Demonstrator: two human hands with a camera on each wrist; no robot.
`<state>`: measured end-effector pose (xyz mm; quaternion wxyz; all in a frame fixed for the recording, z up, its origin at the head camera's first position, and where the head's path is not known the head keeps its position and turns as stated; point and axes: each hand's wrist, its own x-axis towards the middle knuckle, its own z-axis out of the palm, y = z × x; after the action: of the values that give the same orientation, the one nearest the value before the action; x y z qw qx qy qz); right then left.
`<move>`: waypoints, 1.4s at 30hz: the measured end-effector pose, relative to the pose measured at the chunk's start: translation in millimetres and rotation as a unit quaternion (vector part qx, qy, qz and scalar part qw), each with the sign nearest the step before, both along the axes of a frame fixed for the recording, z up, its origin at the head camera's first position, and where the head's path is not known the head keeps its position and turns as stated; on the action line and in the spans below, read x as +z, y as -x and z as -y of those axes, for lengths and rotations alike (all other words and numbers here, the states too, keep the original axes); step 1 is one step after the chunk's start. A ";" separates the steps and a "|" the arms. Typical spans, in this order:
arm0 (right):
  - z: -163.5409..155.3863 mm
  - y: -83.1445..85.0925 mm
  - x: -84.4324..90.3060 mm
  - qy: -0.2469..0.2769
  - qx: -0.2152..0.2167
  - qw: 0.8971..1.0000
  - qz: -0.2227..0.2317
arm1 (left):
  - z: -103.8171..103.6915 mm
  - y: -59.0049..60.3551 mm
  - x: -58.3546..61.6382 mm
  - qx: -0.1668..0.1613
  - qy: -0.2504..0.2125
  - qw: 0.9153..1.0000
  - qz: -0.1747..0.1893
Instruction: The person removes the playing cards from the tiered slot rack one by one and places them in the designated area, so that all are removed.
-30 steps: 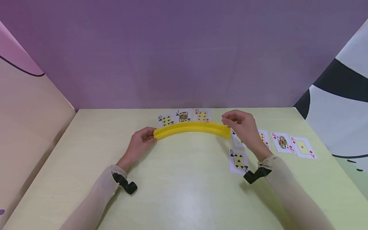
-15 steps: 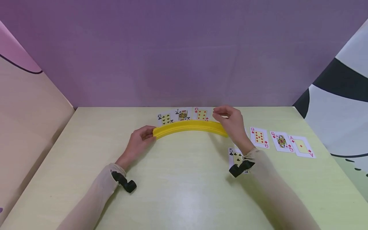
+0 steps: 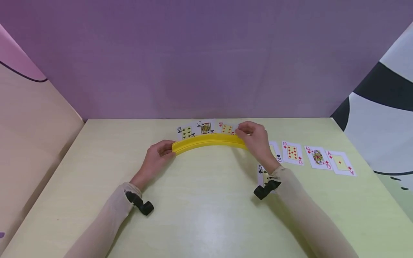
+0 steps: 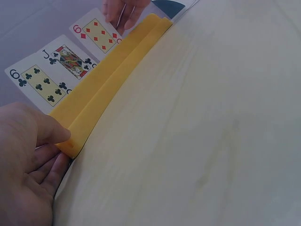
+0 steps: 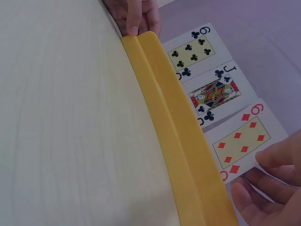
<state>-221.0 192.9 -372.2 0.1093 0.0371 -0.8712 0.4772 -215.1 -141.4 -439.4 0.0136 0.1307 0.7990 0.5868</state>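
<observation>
The left hand (image 3: 156, 157) pinches the left end of one curved yellow card holder (image 3: 209, 141) at the far middle of the table (image 3: 193, 200). Three white playing cards (image 4: 68, 61) stand in it; the right hand (image 3: 256, 139), fingers narrow, is at the rightmost, pinching or not I can't tell. Five loose cards (image 3: 293, 153) lie right.

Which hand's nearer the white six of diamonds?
Right. Your right hand touches the six of diamonds at its right edge; your left hand, farther off, grips the left end of the curved yellow plastic holder.
</observation>
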 end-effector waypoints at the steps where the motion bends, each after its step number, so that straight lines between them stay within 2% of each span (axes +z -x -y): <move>1: -0.1 -0.2 -0.5 0.001 -0.001 1.000 0.003 | -0.3 0.4 -0.3 -0.001 0.001 1.000 -0.002; 3: -1.2 -0.2 -2.4 0.002 -0.003 1.000 0.007 | 0.0 3.0 -4.7 -0.003 0.002 1.000 -0.008; 15: -3.5 1.8 -7.3 0.016 -0.003 1.000 0.006 | -1.3 3.1 -1.0 -0.006 0.000 1.000 -0.011; 26: -4.6 5.2 -7.3 0.065 -0.010 0.997 0.045 | -0.3 4.6 -2.2 -0.009 -0.005 1.000 -0.010; 29: -5.3 5.7 -7.4 0.077 -0.014 0.996 0.045 | -1.3 1.4 2.6 -0.007 0.002 1.000 -0.005; 36: -9.3 7.1 -6.1 0.108 -0.012 0.994 0.027 | -4.2 -16.1 29.3 -0.016 -0.002 1.000 -0.001; 42: -12.8 7.2 -2.0 0.122 -0.011 0.992 0.011 | -4.0 -17.6 31.6 -0.014 -0.006 1.000 0.001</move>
<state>-228.2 205.8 -374.2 0.1089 0.0090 -0.8082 0.5787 -197.5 -137.4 -407.9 0.0216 0.1412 0.7933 0.5918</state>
